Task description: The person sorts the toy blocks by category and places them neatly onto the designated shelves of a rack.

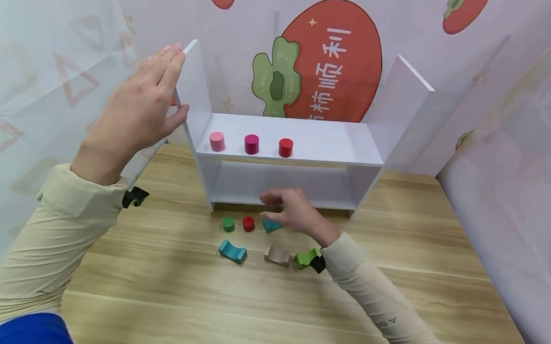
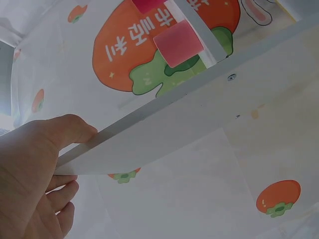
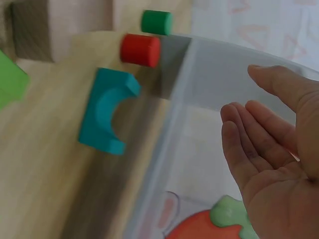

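Observation:
The left hand [image 1: 137, 99] grips the upper front edge of the left side panel [image 2: 149, 119] of a white shelf, thumb on one side and fingers on the other. Above the table, in front of the shelf's lower opening, hovers the right hand [image 1: 299, 211], fingers slightly bent and holding nothing [image 3: 279, 134]. Beneath it lies a teal arch block [image 3: 102, 112], partly hidden in the head view. Left of that stand a red cylinder [image 1: 248, 223] and a green cylinder [image 1: 228, 224]. Pink [image 1: 217, 142], magenta [image 1: 251, 144] and red [image 1: 286, 147] cylinders stand on the upper shelf board.
Nearer on the wooden table [image 1: 251, 304] lie a blue arch block [image 1: 232, 251], a brown one [image 1: 277, 255] and a green one [image 1: 306, 258]. The shelf's right panel [image 1: 400, 105] rises at the right. Printed cloth hangs behind and at both sides.

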A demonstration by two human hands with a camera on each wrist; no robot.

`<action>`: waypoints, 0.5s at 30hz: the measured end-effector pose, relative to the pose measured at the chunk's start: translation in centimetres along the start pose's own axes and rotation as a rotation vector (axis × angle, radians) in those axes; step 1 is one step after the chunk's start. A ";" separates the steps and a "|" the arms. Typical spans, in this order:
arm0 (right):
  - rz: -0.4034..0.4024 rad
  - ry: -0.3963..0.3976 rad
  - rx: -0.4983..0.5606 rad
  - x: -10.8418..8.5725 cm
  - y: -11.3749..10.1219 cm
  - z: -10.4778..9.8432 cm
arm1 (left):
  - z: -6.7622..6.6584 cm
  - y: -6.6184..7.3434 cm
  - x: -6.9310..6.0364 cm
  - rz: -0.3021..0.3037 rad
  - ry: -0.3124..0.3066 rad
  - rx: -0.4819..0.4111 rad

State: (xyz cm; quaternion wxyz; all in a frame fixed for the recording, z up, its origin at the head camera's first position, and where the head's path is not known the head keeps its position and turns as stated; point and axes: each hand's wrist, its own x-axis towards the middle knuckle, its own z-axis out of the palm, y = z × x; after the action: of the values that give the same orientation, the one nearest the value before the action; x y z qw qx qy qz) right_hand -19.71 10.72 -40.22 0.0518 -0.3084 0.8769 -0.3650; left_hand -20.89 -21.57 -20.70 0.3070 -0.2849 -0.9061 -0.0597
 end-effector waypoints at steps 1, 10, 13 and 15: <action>0.017 -0.016 0.001 0.1 0.2 0.6 | 0.0 0.0 0.0 0.001 0.000 -0.002; 0.111 -0.115 -0.049 1.6 1.0 4.2 | 0.0 -0.1 0.1 0.007 0.001 -0.013; 0.117 -0.136 -0.076 2.1 1.2 5.0 | 0.0 -0.1 0.1 0.010 0.004 -0.012; 0.122 -0.152 -0.088 2.4 1.2 5.5 | 0.0 -0.1 0.1 0.011 0.004 -0.008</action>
State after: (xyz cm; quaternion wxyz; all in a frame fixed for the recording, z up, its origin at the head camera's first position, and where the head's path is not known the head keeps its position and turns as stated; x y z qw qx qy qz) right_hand -20.48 6.69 -44.69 0.1266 -0.2831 0.9028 -0.2981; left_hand -21.05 -21.57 -20.63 0.3082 -0.2912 -0.9035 -0.0623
